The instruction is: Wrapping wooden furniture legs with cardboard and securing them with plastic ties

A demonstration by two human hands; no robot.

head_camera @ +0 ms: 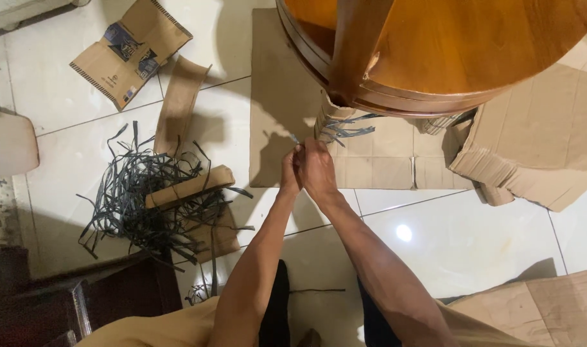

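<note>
Both my hands meet in front of a cardboard-wrapped table leg (327,115) under a round brown wooden table (460,45). My left hand (289,172) and my right hand (316,168) pinch the end of a dark plastic strap (346,127) that hangs in loose strips around the wrapped leg. The fingers of both hands are closed on the strap end, close together. What lies between the fingertips is mostly hidden.
A tangle of dark straps (146,199) with a cardboard roll lies on the white tiles at left. Flat cardboard sheets (287,96) lie under the table, a folded stack (537,148) at right, a printed box flap (130,51) at top left. Dark furniture (62,302) stands at bottom left.
</note>
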